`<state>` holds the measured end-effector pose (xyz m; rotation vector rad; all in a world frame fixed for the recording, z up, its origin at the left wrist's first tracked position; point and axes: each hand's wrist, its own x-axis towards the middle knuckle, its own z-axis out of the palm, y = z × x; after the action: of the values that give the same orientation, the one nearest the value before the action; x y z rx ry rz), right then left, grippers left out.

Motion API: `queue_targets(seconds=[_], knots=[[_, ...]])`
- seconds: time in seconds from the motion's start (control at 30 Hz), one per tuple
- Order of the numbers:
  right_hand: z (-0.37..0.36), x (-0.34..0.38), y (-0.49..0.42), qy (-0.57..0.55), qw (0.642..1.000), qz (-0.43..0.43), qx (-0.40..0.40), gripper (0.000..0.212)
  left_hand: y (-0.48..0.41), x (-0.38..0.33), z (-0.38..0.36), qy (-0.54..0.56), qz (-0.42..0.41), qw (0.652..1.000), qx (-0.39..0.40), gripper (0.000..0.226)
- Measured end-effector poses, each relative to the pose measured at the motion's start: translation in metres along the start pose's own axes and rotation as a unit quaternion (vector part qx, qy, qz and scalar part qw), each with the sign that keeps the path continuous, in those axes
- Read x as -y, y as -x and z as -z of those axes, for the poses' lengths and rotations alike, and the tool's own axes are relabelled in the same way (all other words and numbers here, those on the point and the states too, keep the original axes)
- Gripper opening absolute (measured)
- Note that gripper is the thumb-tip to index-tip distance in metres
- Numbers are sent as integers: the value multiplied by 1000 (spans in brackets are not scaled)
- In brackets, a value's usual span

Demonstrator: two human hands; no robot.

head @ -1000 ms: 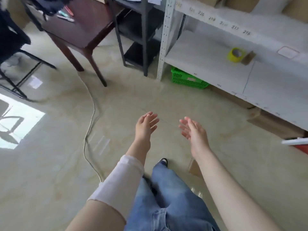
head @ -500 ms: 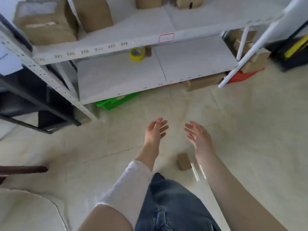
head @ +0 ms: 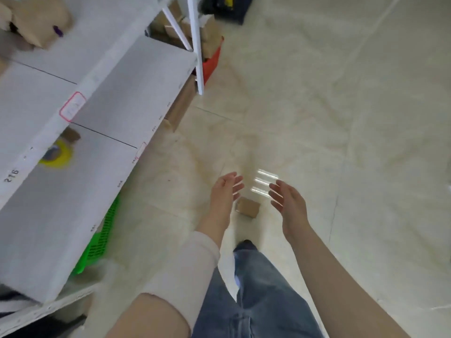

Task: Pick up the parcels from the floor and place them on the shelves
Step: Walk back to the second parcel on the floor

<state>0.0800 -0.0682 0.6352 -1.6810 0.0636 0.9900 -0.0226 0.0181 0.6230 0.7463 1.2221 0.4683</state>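
Observation:
A small brown cardboard parcel (head: 247,207) lies on the pale tiled floor just ahead of my feet. My left hand (head: 225,192) hovers above and to its left, fingers apart, holding nothing. My right hand (head: 288,200) hovers to the parcel's right, also open and empty. Neither hand touches the parcel. The white shelving unit (head: 117,98) fills the left side, its lower board mostly bare. A brown parcel (head: 36,23) sits on the upper shelf at top left.
A yellow tape roll (head: 57,154) lies on the lower shelf. A green basket (head: 102,237) sits under the shelf. Cardboard boxes (head: 180,106) and a red bin (head: 212,62) stand by the shelf's far post. Open floor spreads to the right.
The view has swung right, away from the table and along the shelf. The floor parcel now lies between my hands, which stay open and apart.

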Motion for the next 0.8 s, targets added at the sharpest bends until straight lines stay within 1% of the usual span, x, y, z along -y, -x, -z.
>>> queue_targets(seconds=[0.17, 0.27, 0.37, 0.47, 0.53, 0.6, 0.7, 0.73, 0.8], knots=[[33, -16, 0, -39, 997, -14, -64, 30, -5, 18, -34, -60, 35, 996, 54, 36], [53, -21, -12, -38, 996, -24, -84, 33, -8, 29, -54, -78, 42, 994, 71, 34], [73, -29, -29, -34, 995, -34, -87, 27, -19, 45, -72, -97, 55, 991, 77, 35], [91, -44, -52, -35, 994, -56, -90, 21, -37, 64, -87, -114, 75, 988, 66, 33], [98, -58, -63, -29, 993, -79, -88, 28, -51, 78, -91, -141, 94, 984, 54, 34], [101, -77, -75, -13, 991, -106, -80, 43, -68, 93, -88, -160, 106, 980, 44, 33], [103, -120, -112, -6, 985, -147, -86, 50, -120, 130, -75, -170, 126, 976, 48, 23], [103, -139, -132, -3, 984, -155, -84, 51, -144, 148, -69, -177, 134, 974, 50, 25], [100, -183, -184, 11, 984, -164, -74, 54, -197, 191, -56, -197, 142, 968, 62, 45]])
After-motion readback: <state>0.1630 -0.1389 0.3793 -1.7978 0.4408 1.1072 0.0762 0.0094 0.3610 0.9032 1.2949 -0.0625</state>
